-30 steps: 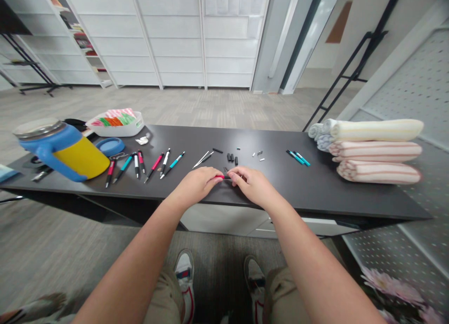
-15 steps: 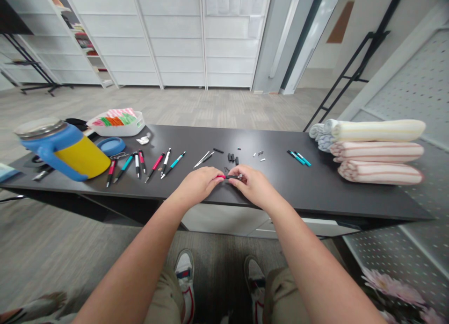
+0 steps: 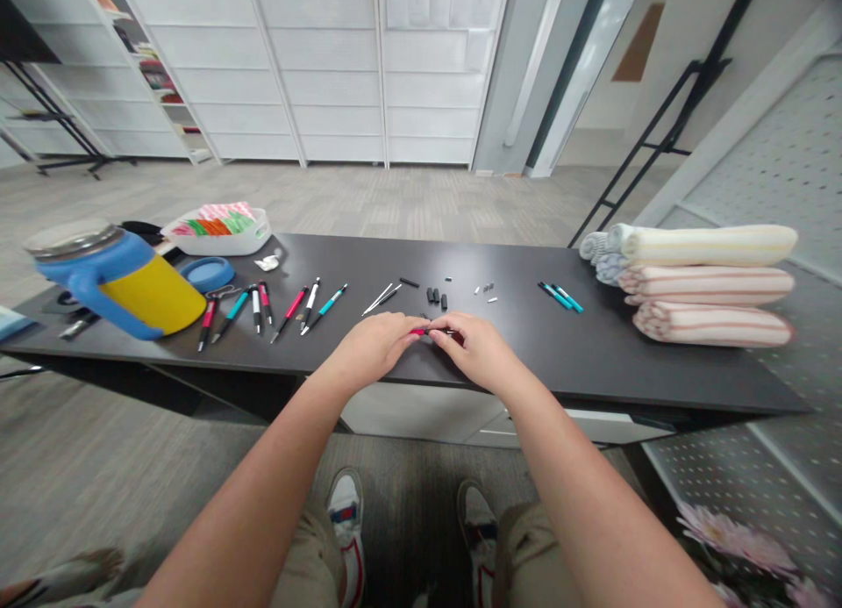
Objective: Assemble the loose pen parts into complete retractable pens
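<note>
Near the front edge of the dark table, my left hand is closed on the red end of a pen. My right hand pinches the pen's black part from the other side, and its fingers hide most of that end. Just beyond my hands lie several short black pen grips, a black tube and small silvery pieces. Thin refills rest to the left of these. Further right are two teal pen barrels.
Several pens lie in a row on the left, beside a tilted blue and yellow mug. Behind them stand a blue lid and a white basket of wrapped items. Rolled towels are stacked at the right end.
My right hand's fingers have slid left along the pen, nearer my left hand, and cover more of the black part. My left hand has barely moved.
</note>
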### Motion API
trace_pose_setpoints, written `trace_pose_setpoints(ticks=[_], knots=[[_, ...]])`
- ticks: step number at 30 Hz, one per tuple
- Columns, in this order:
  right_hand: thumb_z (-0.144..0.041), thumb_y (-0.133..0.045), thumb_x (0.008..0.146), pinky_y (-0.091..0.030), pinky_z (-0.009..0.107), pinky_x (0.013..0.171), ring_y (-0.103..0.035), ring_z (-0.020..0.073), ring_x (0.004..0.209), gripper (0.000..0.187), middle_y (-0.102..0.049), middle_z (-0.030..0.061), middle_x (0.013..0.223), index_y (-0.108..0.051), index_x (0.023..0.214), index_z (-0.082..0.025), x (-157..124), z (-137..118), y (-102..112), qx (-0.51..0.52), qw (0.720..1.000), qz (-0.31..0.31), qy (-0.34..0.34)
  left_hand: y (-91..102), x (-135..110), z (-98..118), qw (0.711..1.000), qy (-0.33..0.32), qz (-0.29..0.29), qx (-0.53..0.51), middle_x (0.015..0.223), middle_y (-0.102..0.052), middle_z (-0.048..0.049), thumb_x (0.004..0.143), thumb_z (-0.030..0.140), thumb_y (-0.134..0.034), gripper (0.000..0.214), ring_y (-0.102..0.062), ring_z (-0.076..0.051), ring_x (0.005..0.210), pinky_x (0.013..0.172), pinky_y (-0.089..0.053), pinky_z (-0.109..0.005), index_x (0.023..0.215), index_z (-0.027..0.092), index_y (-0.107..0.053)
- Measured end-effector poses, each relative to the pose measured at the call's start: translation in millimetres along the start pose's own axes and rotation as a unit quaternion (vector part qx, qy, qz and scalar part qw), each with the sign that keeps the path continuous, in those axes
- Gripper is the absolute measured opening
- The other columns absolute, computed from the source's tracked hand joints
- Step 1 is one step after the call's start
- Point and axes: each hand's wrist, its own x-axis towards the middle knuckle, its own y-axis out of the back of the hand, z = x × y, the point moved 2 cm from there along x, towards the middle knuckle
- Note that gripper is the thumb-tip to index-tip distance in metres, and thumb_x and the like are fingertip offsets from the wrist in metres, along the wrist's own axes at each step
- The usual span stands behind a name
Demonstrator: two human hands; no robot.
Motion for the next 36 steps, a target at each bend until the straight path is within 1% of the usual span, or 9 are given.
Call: trace_pose_setpoints(ticks=[6,11,14,17,23,26,30,33,36], knots=[[-0.024,-0.068,0.097,-0.047,0.027,0.075,-0.062,0.0153,0.080,0.012,-0.071,0.0035,0.102,-0.073,0.108,-0.023,0.1,1.1,-0.2,-0.002,1.000,0.002,-0.014,-1.7,1.2,-1.6,1.000,0.011,0.003,0.010,0.116,-0.073,-0.0069,0.110,0.031,-0.041,0.030,-0.067,-0.023,0.109,0.097,-0.049,-0.039,0.121,0.020,-0.066],[-0.036,-0.063,0.101,-0.048,0.030,0.080,-0.068,0.0184,0.089,0.020,-0.076,0.0049,0.107,-0.072,0.114,-0.024,1.3,-1.7,-3.8,-0.028,0.998,-0.034,-0.041,-1.1,1.2,3.2,0.998,0.017,-0.017,0.057,0.108,-0.073,-0.0062,0.110,0.031,-0.038,0.030,-0.068,-0.025,0.103,0.090,-0.047,-0.041,0.114,0.021,-0.065],[-0.031,-0.055,0.105,-0.048,0.031,0.086,-0.068,0.0193,0.097,0.020,-0.076,0.0051,0.105,-0.074,0.107,-0.024,1.9,-3.3,-4.7,-0.030,0.999,-0.038,-0.010,-0.2,0.9,6.5,0.997,0.013,-0.021,0.070,0.105,-0.073,-0.0054,0.110,0.032,-0.037,0.031,-0.068,-0.025,0.101,0.088,-0.045,-0.041,0.113,0.021,-0.065],[-0.025,-0.063,0.101,-0.048,0.030,0.087,-0.066,0.0190,0.097,0.011,-0.074,0.0054,0.105,-0.072,0.107,-0.022,1.4,-2.9,-4.1,-0.022,0.999,-0.021,0.017,0.1,1.0,7.8,0.997,0.017,-0.021,0.075,0.105,-0.073,-0.0055,0.110,0.035,-0.040,0.029,-0.068,-0.025,0.100,0.087,-0.044,-0.040,0.111,0.021,-0.065],[-0.021,-0.066,0.097,-0.048,0.030,0.087,-0.065,0.0193,0.099,0.017,-0.071,0.0062,0.111,-0.069,0.114,-0.023,0.0,-2.0,-5.2,-0.032,0.999,-0.023,0.016,-1.2,2.1,6.2,0.996,0.031,-0.026,0.079,0.101,-0.074,-0.0049,0.111,0.036,-0.040,0.031,-0.069,-0.024,0.097,0.084,-0.044,-0.038,0.105,0.020,-0.065],[-0.031,-0.059,0.104,-0.048,0.032,0.088,-0.067,0.0204,0.102,0.019,-0.073,0.0071,0.115,-0.070,0.117,-0.023,1.1,-2.8,-5.8,-0.040,0.999,-0.030,-0.006,-1.4,2.3,5.0,0.996,0.032,-0.028,0.081,0.104,-0.074,-0.0054,0.111,0.036,-0.038,0.032,-0.069,-0.024,0.098,0.084,-0.044,-0.037,0.107,0.020,-0.066],[-0.030,-0.050,0.108,-0.047,0.032,0.087,-0.067,0.0201,0.098,0.023,-0.075,0.0054,0.104,-0.072,0.105,-0.023,1.9,-3.2,-6.4,-0.044,0.998,-0.050,0.008,-1.7,2.6,3.5,0.996,0.027,-0.031,0.080,0.103,-0.074,-0.0052,0.111,0.038,-0.038,0.033,-0.069,-0.024,0.100,0.084,-0.045,-0.037,0.109,0.021,-0.067],[-0.025,-0.061,0.102,-0.047,0.030,0.085,-0.064,0.0194,0.097,0.010,-0.071,0.0053,0.105,-0.069,0.108,-0.023,0.6,-3.0,-4.4,-0.029,0.999,-0.022,0.024,-2.3,2.6,2.4,0.996,0.028,-0.032,0.082,0.104,-0.074,-0.0053,0.111,0.037,-0.037,0.034,-0.069,-0.024,0.100,0.084,-0.045,-0.037,0.109,0.021,-0.067],[-0.021,-0.063,0.098,-0.046,0.029,0.082,-0.063,0.0183,0.093,0.012,-0.069,0.0057,0.107,-0.065,0.110,-0.022,-1.5,-3.1,-2.3,-0.021,1.000,-0.004,0.012,-2.7,2.4,1.2,0.996,0.032,-0.025,0.079,0.104,-0.074,-0.0063,0.111,0.038,-0.036,0.036,-0.069,-0.024,0.099,0.086,-0.047,-0.038,0.108,0.020,-0.067]])
